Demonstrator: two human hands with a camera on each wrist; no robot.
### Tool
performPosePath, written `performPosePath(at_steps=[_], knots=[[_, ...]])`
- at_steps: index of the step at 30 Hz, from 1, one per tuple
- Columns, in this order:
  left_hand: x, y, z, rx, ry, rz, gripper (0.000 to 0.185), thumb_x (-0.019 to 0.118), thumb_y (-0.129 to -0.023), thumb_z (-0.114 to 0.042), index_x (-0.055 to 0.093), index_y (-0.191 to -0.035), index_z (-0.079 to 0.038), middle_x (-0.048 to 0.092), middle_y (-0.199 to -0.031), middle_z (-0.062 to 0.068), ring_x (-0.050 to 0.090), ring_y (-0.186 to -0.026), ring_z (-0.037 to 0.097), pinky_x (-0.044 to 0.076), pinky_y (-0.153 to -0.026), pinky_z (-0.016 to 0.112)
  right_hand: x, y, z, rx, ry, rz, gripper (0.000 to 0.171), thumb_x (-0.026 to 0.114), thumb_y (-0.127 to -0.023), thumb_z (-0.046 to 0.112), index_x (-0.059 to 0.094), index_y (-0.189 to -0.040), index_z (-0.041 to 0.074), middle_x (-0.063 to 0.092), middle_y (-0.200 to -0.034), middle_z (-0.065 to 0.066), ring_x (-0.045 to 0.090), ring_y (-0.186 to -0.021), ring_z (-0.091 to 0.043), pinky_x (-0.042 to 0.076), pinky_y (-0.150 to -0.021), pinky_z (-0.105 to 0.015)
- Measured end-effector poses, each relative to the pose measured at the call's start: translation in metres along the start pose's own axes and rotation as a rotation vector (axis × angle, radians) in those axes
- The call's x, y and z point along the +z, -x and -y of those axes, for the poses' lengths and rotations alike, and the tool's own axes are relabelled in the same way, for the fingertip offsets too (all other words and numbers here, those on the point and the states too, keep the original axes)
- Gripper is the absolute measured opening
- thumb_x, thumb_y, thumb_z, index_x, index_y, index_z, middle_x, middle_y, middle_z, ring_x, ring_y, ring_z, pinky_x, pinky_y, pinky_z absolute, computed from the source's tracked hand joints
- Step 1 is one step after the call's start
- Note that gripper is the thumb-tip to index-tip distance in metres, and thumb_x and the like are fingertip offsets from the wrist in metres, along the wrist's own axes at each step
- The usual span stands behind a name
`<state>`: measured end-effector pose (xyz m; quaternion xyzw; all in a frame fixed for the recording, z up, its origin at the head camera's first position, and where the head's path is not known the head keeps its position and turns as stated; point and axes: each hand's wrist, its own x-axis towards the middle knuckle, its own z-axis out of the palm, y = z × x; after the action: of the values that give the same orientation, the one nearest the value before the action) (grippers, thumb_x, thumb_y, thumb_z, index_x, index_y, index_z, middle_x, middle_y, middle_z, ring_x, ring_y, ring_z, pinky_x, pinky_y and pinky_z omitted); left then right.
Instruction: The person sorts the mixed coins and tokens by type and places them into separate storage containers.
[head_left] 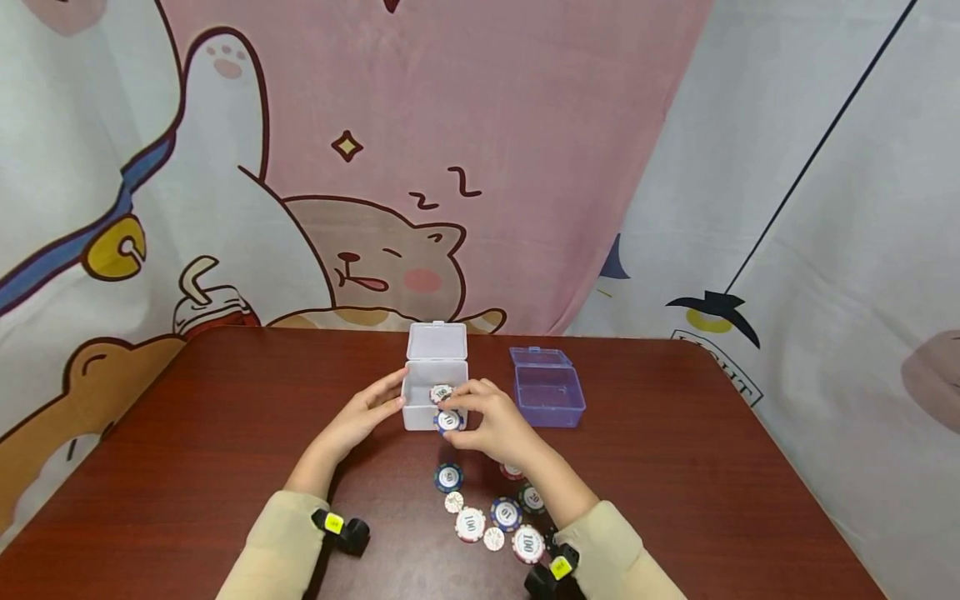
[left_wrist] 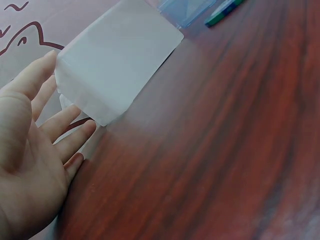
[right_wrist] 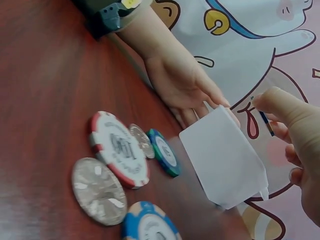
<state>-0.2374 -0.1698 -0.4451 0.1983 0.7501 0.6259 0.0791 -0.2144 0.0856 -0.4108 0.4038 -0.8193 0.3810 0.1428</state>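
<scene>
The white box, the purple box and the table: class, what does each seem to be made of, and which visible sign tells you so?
White box: likely frosted, translucent plastic, since its walls look milky and matt.
Purple box: likely clear tinted plastic; the table shows through it, and it has a moulded clasp.
Table: reddish-brown wood or wood-look laminate; streaky grain with a soft sheen. Which of the two cannot be told.

The person wore a pale beige long-sleeved top, the left sleeve (head_left: 273, 542) and right sleeve (head_left: 622, 550) ending in soft cuffs just short of the wrists. Each wrist carried a small black camera with a yellow label: the left camera (head_left: 341, 529) at about 7 o'clock in the head view, the right camera (head_left: 553, 571) at 5 o'clock. Both hands were bare.
</scene>
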Motion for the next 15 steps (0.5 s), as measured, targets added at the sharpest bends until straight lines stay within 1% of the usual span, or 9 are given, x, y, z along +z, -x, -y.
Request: performPosePath(at_steps=[3,5,11,15], knots=[[-0.002,-0.003,0.012,-0.004,0.003,-0.009,0.054,0.051,-0.098,-0.006,0.033,-0.149,-0.004,0.034,-0.148,0.022,0.036,-0.132,0.041,0.028,-0.104,0.055,0.0,-0.006,-0.003,0.008,0.005,-0.036,0.035,0.085,-0.068,0.011,0.075,-0.101,0.006,0.063,-0.099,-0.001,0.053,-0.092,-0.017,0.047,-0.078,-0.029],[-0.002,-0.005,0.015,-0.001,0.002,-0.011,0.054,0.052,-0.098,-0.007,0.034,-0.149,-0.006,0.035,-0.148,0.02,0.037,-0.132,0.039,0.029,-0.104,0.054,0.0,-0.01,-0.006,0.018,0.01,-0.055,0.035,0.085,-0.068,0.01,0.075,-0.101,0.006,0.063,-0.097,-0.001,0.053,-0.091,-0.017,0.047,-0.078,-0.029],[-0.002,-0.006,0.018,0.006,0.007,-0.01,0.054,0.055,-0.098,-0.013,0.035,-0.149,-0.009,0.036,-0.149,0.017,0.037,-0.132,0.038,0.027,-0.105,0.054,0.002,-0.021,-0.014,0.045,0.037,-0.089,0.035,0.085,-0.068,0.01,0.075,-0.101,0.006,0.064,-0.097,-0.001,0.054,-0.09,-0.017,0.047,-0.077,-0.031],[-0.002,-0.005,0.018,-0.002,0.006,-0.013,0.054,0.053,-0.098,-0.011,0.035,-0.149,-0.009,0.036,-0.149,0.017,0.037,-0.132,0.038,0.027,-0.105,0.055,0.002,-0.029,-0.019,0.079,0.034,-0.096,0.035,0.085,-0.067,0.01,0.075,-0.101,0.006,0.064,-0.098,-0.002,0.053,-0.088,-0.019,0.048,-0.072,-0.035]])
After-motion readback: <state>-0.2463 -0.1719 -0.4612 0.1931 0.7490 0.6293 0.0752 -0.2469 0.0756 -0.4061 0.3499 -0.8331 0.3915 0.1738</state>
